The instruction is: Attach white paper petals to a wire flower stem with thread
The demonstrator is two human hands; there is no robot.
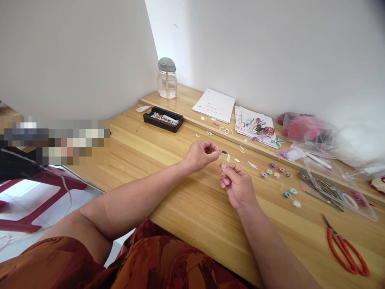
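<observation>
A small blue paper coil (224,152) sits pinched at the fingertips of the left hand (201,154), held just above the middle of the wooden bench (186,208). The fingers of that hand are closed narrowly on it. The right hand (237,185) is just beside and below, fingers curled in with thumb against forefinger; a thin strip seems to run up from it toward the coil, too fine to be sure.

On the bench to the right of the hands lie small coloured paper rings (278,173), and red-handled scissors (345,251) near the right front edge. Toward the back edge stand a black tray (163,119), a clear jar with a grey lid (167,78), a white sheet (214,105) and a card with paper flowers (258,127).
</observation>
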